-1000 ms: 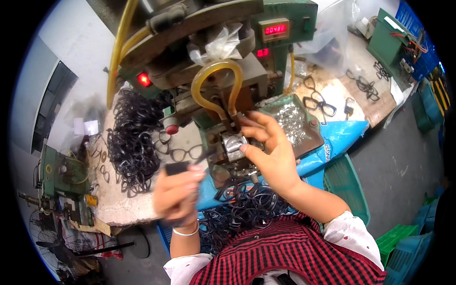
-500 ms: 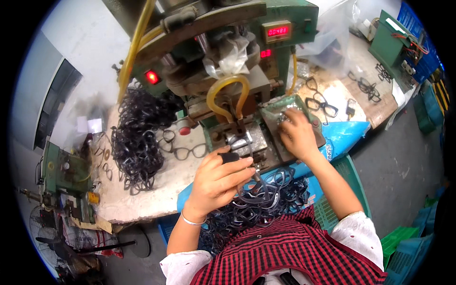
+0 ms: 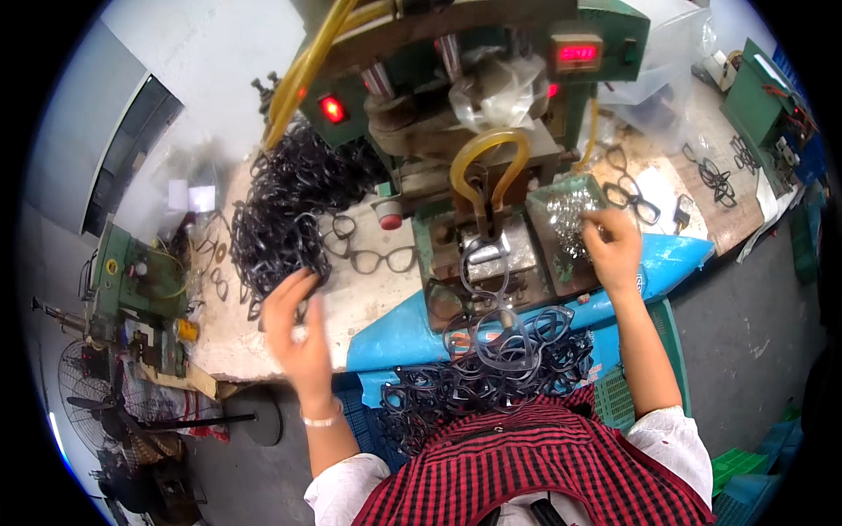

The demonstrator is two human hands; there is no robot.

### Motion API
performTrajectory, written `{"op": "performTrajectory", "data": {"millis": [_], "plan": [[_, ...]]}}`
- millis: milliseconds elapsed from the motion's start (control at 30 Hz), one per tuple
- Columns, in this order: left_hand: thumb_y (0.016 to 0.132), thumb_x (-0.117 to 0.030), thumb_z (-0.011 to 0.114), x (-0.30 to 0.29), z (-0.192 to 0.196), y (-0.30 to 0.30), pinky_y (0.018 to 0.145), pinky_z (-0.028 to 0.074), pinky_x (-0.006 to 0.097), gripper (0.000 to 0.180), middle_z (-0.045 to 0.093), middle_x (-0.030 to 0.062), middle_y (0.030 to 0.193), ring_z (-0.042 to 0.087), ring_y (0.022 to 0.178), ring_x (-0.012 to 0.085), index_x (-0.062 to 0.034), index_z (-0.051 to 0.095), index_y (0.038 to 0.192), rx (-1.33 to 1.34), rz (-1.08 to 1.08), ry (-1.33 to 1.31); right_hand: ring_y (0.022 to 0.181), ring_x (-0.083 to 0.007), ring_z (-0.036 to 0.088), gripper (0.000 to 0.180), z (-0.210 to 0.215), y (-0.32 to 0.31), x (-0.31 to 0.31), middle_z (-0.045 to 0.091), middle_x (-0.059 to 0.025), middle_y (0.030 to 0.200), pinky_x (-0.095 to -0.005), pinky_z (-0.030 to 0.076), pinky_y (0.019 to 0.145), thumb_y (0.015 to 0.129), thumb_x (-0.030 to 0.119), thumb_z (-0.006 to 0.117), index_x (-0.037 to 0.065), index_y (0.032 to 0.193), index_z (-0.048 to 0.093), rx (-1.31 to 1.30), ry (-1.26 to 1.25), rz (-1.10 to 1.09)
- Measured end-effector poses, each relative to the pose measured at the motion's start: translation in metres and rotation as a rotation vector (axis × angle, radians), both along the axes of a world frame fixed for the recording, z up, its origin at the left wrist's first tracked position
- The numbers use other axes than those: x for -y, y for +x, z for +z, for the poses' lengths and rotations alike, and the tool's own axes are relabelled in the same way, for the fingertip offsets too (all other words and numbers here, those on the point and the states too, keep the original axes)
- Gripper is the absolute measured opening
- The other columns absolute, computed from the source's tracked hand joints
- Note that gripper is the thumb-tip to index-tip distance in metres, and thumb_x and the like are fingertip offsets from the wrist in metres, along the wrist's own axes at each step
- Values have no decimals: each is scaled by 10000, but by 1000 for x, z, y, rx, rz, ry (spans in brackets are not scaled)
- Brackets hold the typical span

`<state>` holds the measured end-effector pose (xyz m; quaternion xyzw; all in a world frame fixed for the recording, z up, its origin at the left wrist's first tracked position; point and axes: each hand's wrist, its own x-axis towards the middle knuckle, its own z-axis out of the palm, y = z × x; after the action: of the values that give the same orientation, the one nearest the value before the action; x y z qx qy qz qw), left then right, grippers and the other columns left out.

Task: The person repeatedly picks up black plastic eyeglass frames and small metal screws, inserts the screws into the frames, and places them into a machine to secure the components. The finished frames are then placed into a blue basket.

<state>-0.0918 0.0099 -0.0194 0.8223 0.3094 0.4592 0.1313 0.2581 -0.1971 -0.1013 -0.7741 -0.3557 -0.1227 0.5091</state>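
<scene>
Eyeglass frame (image 3: 502,311) lies left of our nearer right hand (image 3: 618,252), long axis toward us; right's hold we cannot tell; left hand (image 3: 298,340) spread.

Left hand (image 3: 296,333) outstretched (blurred), right hand (image 3: 617,250) curled

left hand (image 3: 301,342) | moved: machine fixture (image 3: 519,252) → dark frame pile (image 3: 281,206)

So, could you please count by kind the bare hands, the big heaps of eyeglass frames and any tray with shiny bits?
Hands: 2 (left hand, right hand)
Big heaps: 2 (table heap, apron-side heap)
Tray with shiny bits: 1
Total: 5
</scene>
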Motion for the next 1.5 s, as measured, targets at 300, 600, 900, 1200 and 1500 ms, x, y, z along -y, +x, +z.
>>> {"op": "performTrajectory", "data": {"millis": [300, 600, 900, 1200, 1500], "plan": [[831, -73, 667, -98, -172, 51, 927, 449, 511, 206, 659, 205, 1081, 585, 1077, 425, -67, 626, 1033, -567, -17, -148, 872, -267, 695, 137, -13, -12, 10, 733, -140, 927, -353, 527, 804, 834, 64, 715, 21, 958, 754, -106, -20, -43], [968, -275, 465, -141, -159, 48, 833, 543, 520, 385, 706, 299, 1032, 689, 958, 460, 14, 605, 1180, -773, 458, -425, 873, -209, 667, 123, 4, -38, 64, 722, -98, 913, -319, 511, 818, 828, -17, 713, 4, 945, 744, -236, 78, -63], [978, -164, 559, -92, -153, 68, 785, 539, 410, 251, 714, 214, 985, 695, 871, 327, 11, 663, 1127, -420, -89, -360, 828, -337, 659, 107, 58, -65, -60, 704, -134, 881, -406, 526, 755, 776, 45, 685, 25, 878, 710, -14, 255, 318], [1053, -62, 473, 6, -6, 60, 903, 569, 408, 163, 654, 178, 1126, 678, 949, 266, 10, 561, 1169, 738, -679, -511, 971, -127, 674, 415, 43, -88, -65, 730, -91, 986, -271, 479, 933, 860, -15, 683, -23, 1248, 539, -507, 412, 438], [1002, -53, 550, 19, 26, 90, 862, 554, 436, 94, 706, 208, 1066, 696, 955, 304, 1, 611, 1049, 499, -824, -203, 1118, -170, 642, 487, 75, -106, -48, 680, -126, 1190, -311, 482, 979, 880, -43, 621, -27, 1354, 509, -677, 422, 615]]}}
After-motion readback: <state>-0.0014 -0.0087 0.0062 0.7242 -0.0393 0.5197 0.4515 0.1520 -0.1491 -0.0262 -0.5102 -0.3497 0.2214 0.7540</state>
